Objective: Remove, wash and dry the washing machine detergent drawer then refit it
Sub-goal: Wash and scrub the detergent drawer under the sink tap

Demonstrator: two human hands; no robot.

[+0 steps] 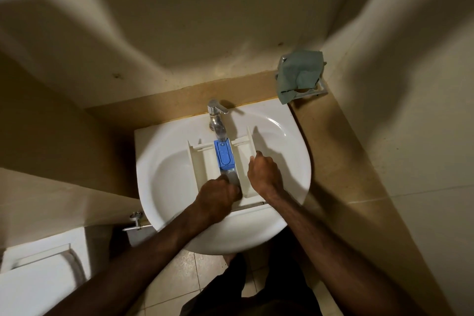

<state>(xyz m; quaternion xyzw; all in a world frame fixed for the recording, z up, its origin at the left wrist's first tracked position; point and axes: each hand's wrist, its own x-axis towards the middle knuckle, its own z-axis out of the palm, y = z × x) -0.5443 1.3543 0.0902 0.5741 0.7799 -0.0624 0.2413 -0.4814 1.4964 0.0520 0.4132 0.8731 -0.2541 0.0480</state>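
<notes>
Detergent drawer (205, 159) inside white sink (287, 151)

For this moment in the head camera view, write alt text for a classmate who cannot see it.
Two hands hold a white detergent drawer with a blue insert in a white sink under the running tap: the left hand grips its near middle, the right hand its right wall. A green cloth hangs on a wall rack.

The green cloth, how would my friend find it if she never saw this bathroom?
Start at the white sink in the middle, then follow the tan counter to its far right corner by the wall. There a small metal rack stands, and the green cloth is draped over it. It is the only soft, crumpled green thing; everything nearby is hard and white, tan or shiny.
</notes>
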